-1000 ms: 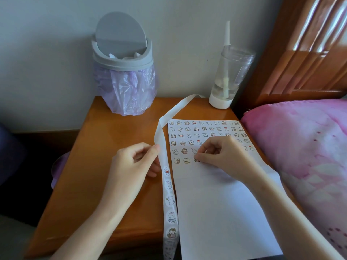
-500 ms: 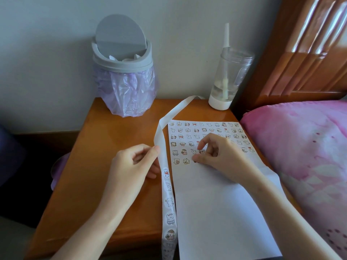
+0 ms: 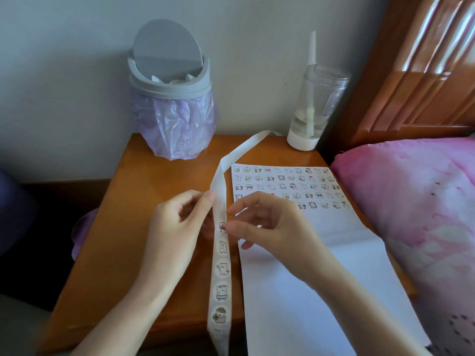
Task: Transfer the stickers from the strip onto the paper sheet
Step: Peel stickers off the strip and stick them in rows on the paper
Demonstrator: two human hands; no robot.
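A long white sticker strip (image 3: 221,276) runs from the table's back down past its front edge, with several round animal stickers on its lower part. My left hand (image 3: 177,227) pinches the strip's left edge near the middle of the table. My right hand (image 3: 270,224) has its thumb and forefinger at the strip's right edge, beside the topmost sticker (image 3: 222,227); whether it grips the sticker I cannot tell. The white paper sheet (image 3: 303,291) lies to the right, its upper part filled with rows of small stickers (image 3: 285,186).
The wooden bedside table (image 3: 133,227) carries a grey swing-lid bin (image 3: 171,93) with a purple liner at the back and a clear bottle (image 3: 314,104) with a white base. A pink bed cover (image 3: 416,206) borders the paper's right side below a wooden headboard.
My right hand has left the paper, where it was pressing a sticker down, and moved left to the strip. My left hand has kept its pinch on the strip.
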